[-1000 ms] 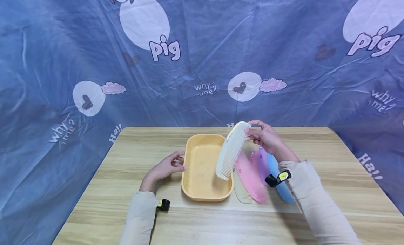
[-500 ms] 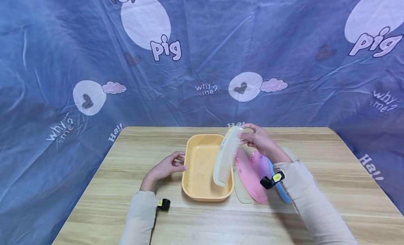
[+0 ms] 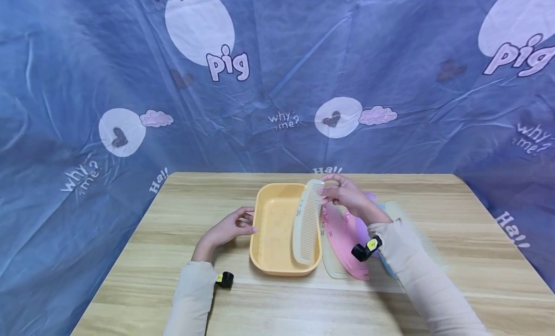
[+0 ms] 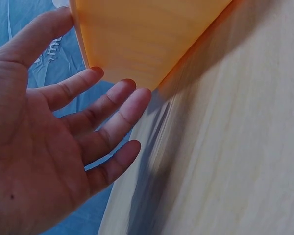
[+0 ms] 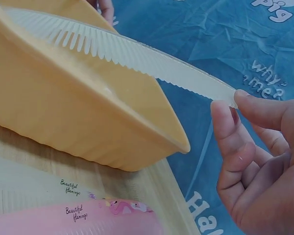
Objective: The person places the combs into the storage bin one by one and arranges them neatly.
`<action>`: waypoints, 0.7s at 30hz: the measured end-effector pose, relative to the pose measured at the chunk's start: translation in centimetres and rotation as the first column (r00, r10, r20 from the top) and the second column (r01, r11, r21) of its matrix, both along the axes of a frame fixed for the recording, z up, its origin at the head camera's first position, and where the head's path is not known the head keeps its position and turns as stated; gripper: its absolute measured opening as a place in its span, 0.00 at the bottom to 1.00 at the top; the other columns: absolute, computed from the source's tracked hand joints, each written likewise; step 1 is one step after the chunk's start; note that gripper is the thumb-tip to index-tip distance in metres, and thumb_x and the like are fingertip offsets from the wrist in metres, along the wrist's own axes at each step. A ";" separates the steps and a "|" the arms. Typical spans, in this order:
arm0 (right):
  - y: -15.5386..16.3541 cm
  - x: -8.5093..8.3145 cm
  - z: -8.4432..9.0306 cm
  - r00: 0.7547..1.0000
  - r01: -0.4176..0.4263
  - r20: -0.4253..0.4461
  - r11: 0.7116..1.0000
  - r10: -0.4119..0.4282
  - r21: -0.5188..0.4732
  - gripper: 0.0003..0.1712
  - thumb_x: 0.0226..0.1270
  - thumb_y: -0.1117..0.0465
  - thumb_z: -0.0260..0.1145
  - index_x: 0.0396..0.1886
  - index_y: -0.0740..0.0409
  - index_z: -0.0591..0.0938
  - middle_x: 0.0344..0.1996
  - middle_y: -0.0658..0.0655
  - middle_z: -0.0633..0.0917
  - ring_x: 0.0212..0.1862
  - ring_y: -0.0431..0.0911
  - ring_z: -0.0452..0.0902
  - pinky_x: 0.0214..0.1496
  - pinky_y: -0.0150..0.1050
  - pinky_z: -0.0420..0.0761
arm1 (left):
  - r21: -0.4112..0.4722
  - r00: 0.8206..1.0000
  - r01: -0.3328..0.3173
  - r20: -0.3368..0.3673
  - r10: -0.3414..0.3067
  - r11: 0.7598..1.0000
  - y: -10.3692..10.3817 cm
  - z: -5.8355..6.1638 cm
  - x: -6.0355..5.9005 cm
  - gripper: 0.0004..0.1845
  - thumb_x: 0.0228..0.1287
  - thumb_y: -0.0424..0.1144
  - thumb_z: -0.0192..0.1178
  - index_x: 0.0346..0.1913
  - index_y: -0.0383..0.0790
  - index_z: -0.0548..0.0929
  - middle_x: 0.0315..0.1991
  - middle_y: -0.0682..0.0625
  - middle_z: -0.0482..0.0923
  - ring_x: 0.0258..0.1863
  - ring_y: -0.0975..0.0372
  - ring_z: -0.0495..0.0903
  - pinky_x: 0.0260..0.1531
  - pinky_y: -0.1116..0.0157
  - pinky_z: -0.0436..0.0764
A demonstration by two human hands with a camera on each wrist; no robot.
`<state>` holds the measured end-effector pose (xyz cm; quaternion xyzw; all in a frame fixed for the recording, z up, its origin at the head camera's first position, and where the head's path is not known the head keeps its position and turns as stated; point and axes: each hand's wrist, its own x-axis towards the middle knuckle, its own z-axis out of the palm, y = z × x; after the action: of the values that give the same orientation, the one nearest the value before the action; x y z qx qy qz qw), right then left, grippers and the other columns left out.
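blue comb (image 3: 387, 268): mostly hidden under right sleeve | purple comb (image 3: 362, 226): part-hidden at 3 o'clock of tray (image 3: 260, 215) | bench (image 4: 235, 161): blurred

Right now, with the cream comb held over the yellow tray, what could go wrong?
1. The right hand pinches the cream comb only at its far tip, so the long free end might swing or slip out.
2. The comb lies close along the right wall of the yellow tray; it may catch on the rim and fall onto the pink comb beside the tray.
3. The left hand only touches the tray's left side with straight fingers, so a knock could push the tray.
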<state>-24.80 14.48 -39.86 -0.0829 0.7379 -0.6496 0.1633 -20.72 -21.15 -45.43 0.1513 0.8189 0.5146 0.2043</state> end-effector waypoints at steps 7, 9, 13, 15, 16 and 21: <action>-0.3 -0.1 -0.1 1.000 -0.004 0.013 0.999 0.004 0.037 0.20 0.67 0.64 0.62 0.56 0.59 0.69 0.23 0.42 0.86 0.25 0.37 0.83 0.25 0.28 0.66 | 0.004 1.000 -0.004 0.001 0.004 1.000 0.0 0.3 0.1 0.38 0.61 0.45 0.67 0.71 0.41 0.63 0.57 0.38 0.72 0.51 0.54 0.78 0.55 0.54 0.75; -0.4 -0.1 -0.1 1.000 -0.005 0.009 0.999 0.004 0.049 0.20 0.67 0.64 0.62 0.57 0.60 0.68 0.23 0.41 0.86 0.25 0.37 0.83 0.25 0.28 0.66 | 0.002 1.000 -0.007 -0.002 0.007 1.000 0.0 0.4 0.1 0.38 0.61 0.45 0.67 0.71 0.41 0.63 0.57 0.39 0.72 0.51 0.54 0.78 0.55 0.54 0.75; -0.8 -0.1 0.1 1.000 -0.005 0.000 0.997 0.005 0.078 0.22 0.67 0.65 0.62 0.58 0.61 0.68 0.25 0.41 0.86 0.25 0.37 0.82 0.26 0.29 0.67 | -0.013 1.000 -0.011 -0.011 0.011 1.000 -0.1 0.5 0.0 0.37 0.61 0.44 0.66 0.71 0.42 0.63 0.56 0.39 0.73 0.50 0.56 0.78 0.53 0.57 0.76; -1.0 -0.2 0.1 1.000 -0.005 -0.009 0.995 0.006 0.100 0.22 0.67 0.65 0.63 0.58 0.62 0.69 0.25 0.41 0.86 0.26 0.38 0.82 0.27 0.29 0.68 | -0.021 1.000 -0.013 -0.013 0.013 1.000 -0.1 0.4 0.0 0.37 0.61 0.44 0.66 0.71 0.42 0.63 0.56 0.40 0.73 0.49 0.56 0.78 0.52 0.59 0.76; -1.0 -0.2 0.1 1.000 -0.005 -0.012 0.994 0.006 0.109 0.22 0.66 0.65 0.63 0.58 0.62 0.69 0.25 0.41 0.86 0.26 0.38 0.82 0.27 0.30 0.69 | -0.023 1.000 -0.013 -0.014 0.012 1.000 -0.1 0.4 0.0 0.36 0.62 0.44 0.66 0.71 0.42 0.63 0.56 0.40 0.74 0.49 0.56 0.77 0.52 0.59 0.76; -1.2 -0.3 -0.3 0.999 0.002 -0.034 0.989 0.003 0.149 0.22 0.66 0.65 0.63 0.57 0.63 0.70 0.24 0.41 0.84 0.28 0.39 0.80 0.30 0.33 0.71 | -0.030 1.000 -0.011 -0.017 0.010 0.999 0.0 0.1 0.0 0.36 0.62 0.43 0.65 0.71 0.42 0.64 0.56 0.40 0.74 0.50 0.56 0.77 0.52 0.59 0.75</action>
<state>-25.08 13.29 -40.13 -0.0816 0.7870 -0.5912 0.1565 -20.76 -21.20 -45.37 0.1483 0.8289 0.5020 0.1971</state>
